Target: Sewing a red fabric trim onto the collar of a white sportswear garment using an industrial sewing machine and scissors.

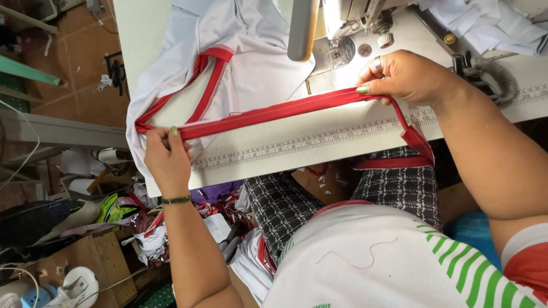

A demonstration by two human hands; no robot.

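I am holding a long red strip of cloth [274, 113] flat and tight across the tabletop [342, 145]. It is a folded band with a thin line of pale stitches along it. My left hand [166, 157] pinches one end, with the fingers shut on it and the thumb on top. My right hand [402, 75] pinches the other end, fingers closed tight too. Past my right hand the red strip drops off the tabletop edge and bends back over my lap.

The strip lies just above a printed ruler [319, 140] that runs along the tabletop edge. The strip is sewn to a soft white shirt [251, 63], smooth and a bit shiny, bunched up behind it. The shiny metal sewing machine [342, 34] sits behind my right hand; its top is cut off. My checked skirt [285, 205] feels bumpy. The scraps on the floor are too messy to make out.
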